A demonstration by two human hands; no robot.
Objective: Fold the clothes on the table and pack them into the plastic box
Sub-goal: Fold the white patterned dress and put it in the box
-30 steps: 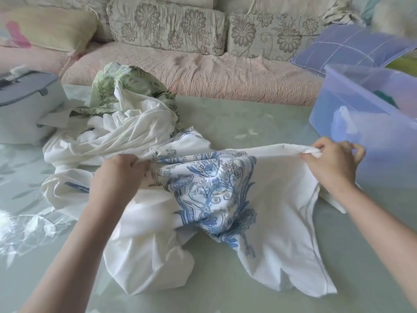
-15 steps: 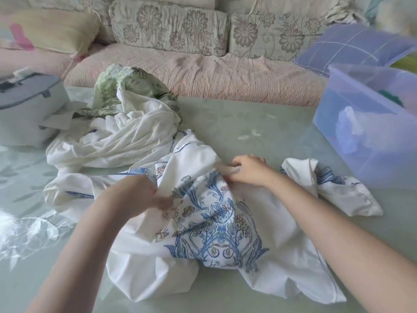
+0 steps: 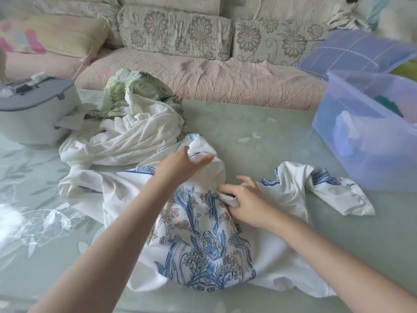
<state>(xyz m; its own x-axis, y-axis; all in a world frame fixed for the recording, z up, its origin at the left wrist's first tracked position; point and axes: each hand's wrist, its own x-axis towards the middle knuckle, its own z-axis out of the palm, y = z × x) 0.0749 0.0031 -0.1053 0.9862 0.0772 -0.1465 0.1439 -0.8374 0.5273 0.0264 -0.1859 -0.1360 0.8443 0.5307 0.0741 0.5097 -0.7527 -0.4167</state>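
Folding looks barely begun: the white, blue-flowered cloth garment (image 3: 203, 249) lies crumpled on the pale green glass table (image 3: 259, 132), the right hand (image 3: 246, 199) pinching a fold and the left hand (image 3: 180, 163) straight-fingered at its far edge, while the heap of white and green clothes (image 3: 140, 125) waits and the translucent lilac plastic box (image 3: 361, 154) holds few items.

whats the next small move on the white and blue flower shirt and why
Probably close the left hand on the bunched far edge of the white floral garment and draw it flat. That hand is open over the bunch, the right hand pinches a fold near the middle, and the cloth lies crumpled.
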